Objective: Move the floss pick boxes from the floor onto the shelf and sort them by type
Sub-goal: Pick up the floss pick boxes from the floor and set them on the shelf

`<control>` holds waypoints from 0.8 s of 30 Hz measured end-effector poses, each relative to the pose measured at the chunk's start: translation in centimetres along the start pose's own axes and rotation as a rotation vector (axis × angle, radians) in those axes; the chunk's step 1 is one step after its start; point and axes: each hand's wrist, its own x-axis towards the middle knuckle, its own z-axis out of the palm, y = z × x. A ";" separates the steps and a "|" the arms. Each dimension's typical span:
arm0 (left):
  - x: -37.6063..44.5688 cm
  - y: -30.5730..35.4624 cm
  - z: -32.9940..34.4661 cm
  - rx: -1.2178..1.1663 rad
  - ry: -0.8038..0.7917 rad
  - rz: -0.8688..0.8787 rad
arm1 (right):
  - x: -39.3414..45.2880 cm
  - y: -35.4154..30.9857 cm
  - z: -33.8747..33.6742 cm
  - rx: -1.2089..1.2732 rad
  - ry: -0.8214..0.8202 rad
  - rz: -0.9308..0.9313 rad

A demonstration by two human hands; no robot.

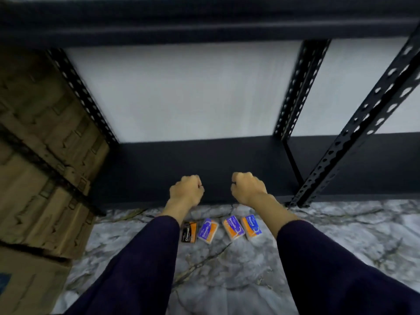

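Fists apparently closed and empty, left hand (186, 189) and right hand (248, 187) over four floss boxes (222, 228) low centre; best lifted by matching labels.

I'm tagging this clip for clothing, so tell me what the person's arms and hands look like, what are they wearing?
Both arms are covered by long, dark navy-purple sleeves that end at the wrists. The left hand and right hand are bare, with no gloves. A small dark mark between the fingers of each hand could be a ring, but the picture is too blurred to tell. No watch or bracelet shows.
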 end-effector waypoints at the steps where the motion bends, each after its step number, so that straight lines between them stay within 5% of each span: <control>1: -1.0 0.9 -2.3 0.016 0.022 0.018 | -1.0 -1.2 -2.1 -0.010 0.027 -0.030; 12: -11.3 5.2 -23.9 0.157 0.382 0.116 | -10.0 -13.6 -20.6 -0.089 0.373 -0.239; 24: -10.8 4.4 -36.2 0.107 0.633 0.128 | -8.9 -21.5 -30.7 -0.035 0.507 -0.376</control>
